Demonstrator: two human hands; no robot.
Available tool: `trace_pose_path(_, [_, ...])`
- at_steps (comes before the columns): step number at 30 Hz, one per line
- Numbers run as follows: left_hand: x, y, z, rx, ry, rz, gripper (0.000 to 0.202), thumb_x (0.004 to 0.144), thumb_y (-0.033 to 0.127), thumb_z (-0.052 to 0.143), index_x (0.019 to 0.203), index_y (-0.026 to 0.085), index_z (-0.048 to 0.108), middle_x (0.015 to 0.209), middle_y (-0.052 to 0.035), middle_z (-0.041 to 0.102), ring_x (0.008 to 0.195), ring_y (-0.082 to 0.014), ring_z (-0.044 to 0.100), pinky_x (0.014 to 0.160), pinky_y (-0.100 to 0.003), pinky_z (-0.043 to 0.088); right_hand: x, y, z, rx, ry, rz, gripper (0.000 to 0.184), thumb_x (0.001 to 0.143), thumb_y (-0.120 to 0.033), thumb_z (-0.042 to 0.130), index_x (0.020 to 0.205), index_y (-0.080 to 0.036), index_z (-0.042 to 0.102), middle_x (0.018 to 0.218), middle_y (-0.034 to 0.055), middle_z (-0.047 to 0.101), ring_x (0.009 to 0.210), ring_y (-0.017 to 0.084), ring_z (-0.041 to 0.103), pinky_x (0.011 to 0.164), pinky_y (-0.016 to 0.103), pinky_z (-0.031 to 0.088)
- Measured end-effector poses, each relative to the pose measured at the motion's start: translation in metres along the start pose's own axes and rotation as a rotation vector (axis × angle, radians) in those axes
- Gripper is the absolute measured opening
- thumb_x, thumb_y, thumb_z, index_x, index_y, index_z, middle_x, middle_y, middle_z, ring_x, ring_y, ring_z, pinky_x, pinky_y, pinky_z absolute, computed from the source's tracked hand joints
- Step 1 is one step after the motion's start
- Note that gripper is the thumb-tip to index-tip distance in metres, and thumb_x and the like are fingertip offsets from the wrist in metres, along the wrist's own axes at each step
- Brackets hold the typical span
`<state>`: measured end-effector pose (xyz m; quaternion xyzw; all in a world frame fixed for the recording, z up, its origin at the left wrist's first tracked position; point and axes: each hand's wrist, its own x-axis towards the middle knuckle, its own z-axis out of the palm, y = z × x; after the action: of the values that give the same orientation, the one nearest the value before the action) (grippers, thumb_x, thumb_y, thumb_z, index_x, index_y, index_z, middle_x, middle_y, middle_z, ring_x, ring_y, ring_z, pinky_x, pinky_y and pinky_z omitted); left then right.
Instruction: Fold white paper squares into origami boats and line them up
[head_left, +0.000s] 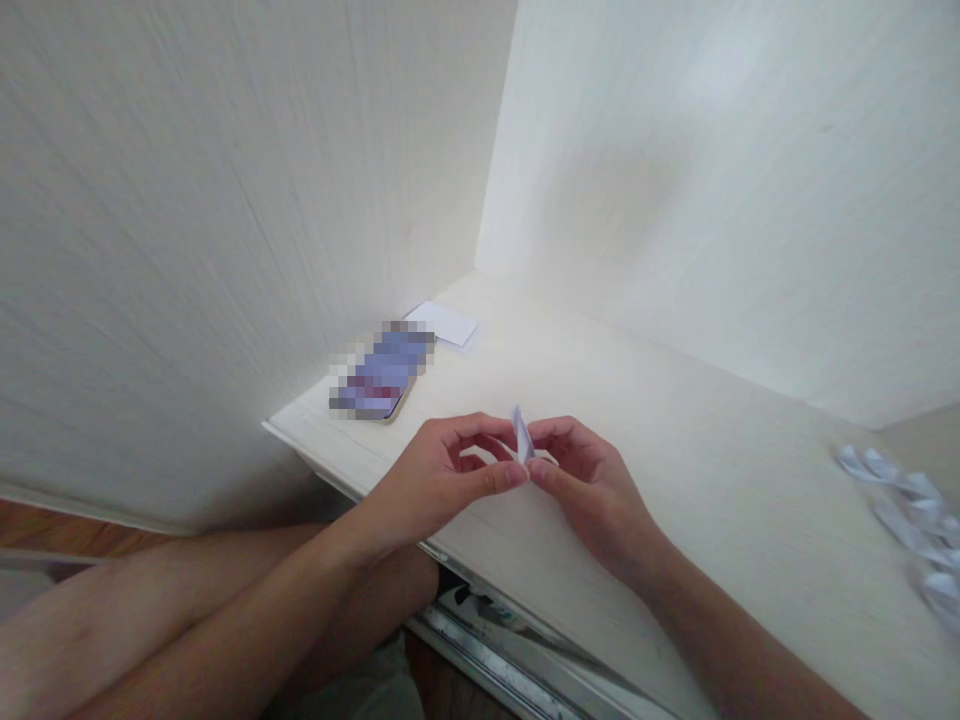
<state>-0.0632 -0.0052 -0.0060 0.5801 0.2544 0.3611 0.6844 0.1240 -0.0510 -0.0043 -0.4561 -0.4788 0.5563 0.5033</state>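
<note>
A small folded piece of white paper stands upright between my two hands, just above the white desk top. My left hand pinches its left side, thumb at the lower edge and fingers curled behind. From the other side, my right hand grips the same paper between thumb and fingertips. The thumbs nearly meet at its bottom. Parts of the paper are hidden by the fingers.
A phone with a blurred screen lies at the left, beside a stack of white paper sheets. Several folded white paper pieces sit at the far right. Walls bound the desk left and back. An open drawer is below the front edge.
</note>
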Motion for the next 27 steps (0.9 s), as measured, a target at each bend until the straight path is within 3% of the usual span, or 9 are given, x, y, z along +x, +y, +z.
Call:
trace_pose_path(4, [-0.0016,-0.0003,0.0008,-0.026,0.008,-0.020,0.022,0.084,0.028,0.079,0.103,0.017,0.075,0.101,-0.0055,0.075,0.091,-0.0168,0.068,0.084,-0.029,0.053,-0.0006,0.0012,-0.0035,-0.004,-0.019,-0.008,0.032,0.080,-0.046,0.081,0.100,-0.024,0.071,0.101,0.0046,0.074,0.088,0.019,0.066,0.084,0.035,0.052])
trace_pose_path(7, [-0.0019,0.0004,0.0019,-0.037,-0.005,-0.021,0.019,0.081,0.027,0.081,0.095,0.016,0.074,0.097,-0.0047,0.073,0.092,-0.0170,0.066,0.084,-0.029,0.053,0.0016,0.0051,-0.0059,-0.070,0.012,-0.062,0.029,0.087,-0.051,0.073,0.095,-0.023,0.074,0.094,0.0041,0.073,0.086,0.019,0.065,0.086,0.037,0.051])
trace_pose_path(15, [-0.0020,0.0071,0.0009,0.064,-0.010,-0.064,0.025,0.081,0.037,0.080,0.080,0.015,0.068,0.078,-0.0010,0.067,0.074,-0.0148,0.066,0.075,-0.029,0.054,0.0031,-0.0001,-0.0017,-0.203,0.133,-0.168,0.016,0.079,-0.033,0.082,0.078,-0.022,0.071,0.075,-0.0010,0.068,0.072,0.015,0.060,0.069,0.030,0.050])
trace_pose_path(18, [-0.0011,0.0093,-0.0006,0.187,-0.010,-0.060,0.026,0.085,0.040,0.074,0.079,0.016,0.068,0.076,-0.0006,0.065,0.074,-0.0156,0.065,0.074,-0.029,0.055,0.0022,-0.0017,-0.0004,-0.335,0.152,-0.253,0.011,0.083,-0.030,0.078,0.079,-0.022,0.071,0.078,0.0008,0.069,0.074,0.016,0.062,0.071,0.033,0.051])
trace_pose_path(27, [-0.0028,0.0026,0.0056,0.497,0.117,0.016,0.021,0.093,0.028,0.060,0.082,0.015,0.072,0.083,-0.0047,0.067,0.072,-0.0142,0.062,0.061,-0.022,0.054,0.0000,0.0053,0.0014,-0.543,0.193,-0.364,0.006,0.089,-0.024,0.072,0.083,-0.021,0.071,0.082,0.0024,0.067,0.074,0.016,0.061,0.067,0.032,0.050])
